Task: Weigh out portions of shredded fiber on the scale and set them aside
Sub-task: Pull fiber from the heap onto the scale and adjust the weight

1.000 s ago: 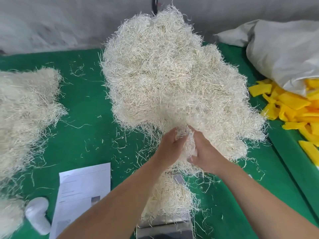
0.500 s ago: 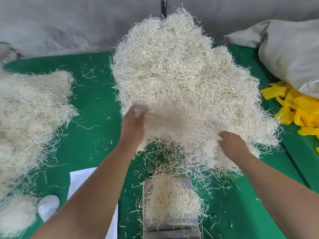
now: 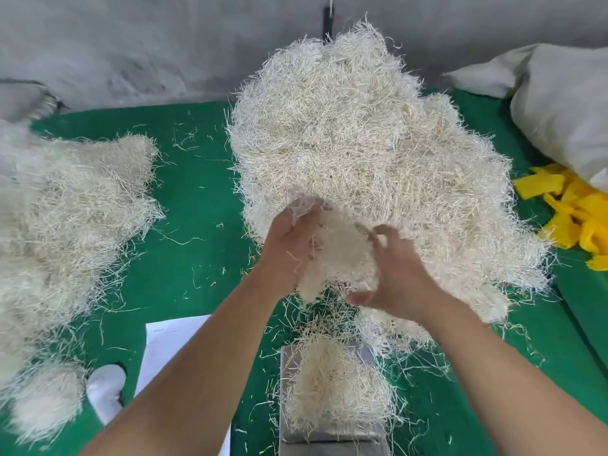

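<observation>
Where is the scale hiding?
In the head view the scale sits low in the middle, between the person's forearms, under a small fiber portion, just right of the white paper.

In front of me the table (image 3: 197, 179) is covered in bright green felt, running back to a rough grey wall (image 3: 148, 44). A thin dark cable (image 3: 327, 19) hangs down that wall, and the light falls soft and even.

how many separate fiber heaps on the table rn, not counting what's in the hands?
3. The big pile at centre back, the left pile running off frame, and the small portion on the scale. The left one may be several merged; more may sit off frame.
</observation>
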The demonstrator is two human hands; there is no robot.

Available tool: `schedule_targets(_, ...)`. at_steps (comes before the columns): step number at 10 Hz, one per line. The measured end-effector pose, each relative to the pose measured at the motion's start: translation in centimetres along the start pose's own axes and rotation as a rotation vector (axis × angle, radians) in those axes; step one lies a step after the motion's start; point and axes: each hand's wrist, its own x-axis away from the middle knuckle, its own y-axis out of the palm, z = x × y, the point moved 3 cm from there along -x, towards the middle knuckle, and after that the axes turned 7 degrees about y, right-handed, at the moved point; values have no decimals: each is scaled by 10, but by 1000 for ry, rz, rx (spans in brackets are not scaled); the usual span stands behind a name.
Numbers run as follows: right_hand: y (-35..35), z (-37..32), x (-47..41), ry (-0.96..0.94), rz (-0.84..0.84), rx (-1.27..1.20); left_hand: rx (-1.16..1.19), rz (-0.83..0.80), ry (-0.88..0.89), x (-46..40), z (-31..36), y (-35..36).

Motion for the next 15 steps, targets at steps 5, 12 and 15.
schedule_targets(5,35,-27,-5,-232,124,-211,-252,305,-22,16,-33,13)
schedule_targets(12,27,137,-55,575,-28,-29,-239,749,-376,55,-45,-113)
schedule_targets(15,-26,106,-38,516,-294,-392,-164,801,-465,72,-51,-119)
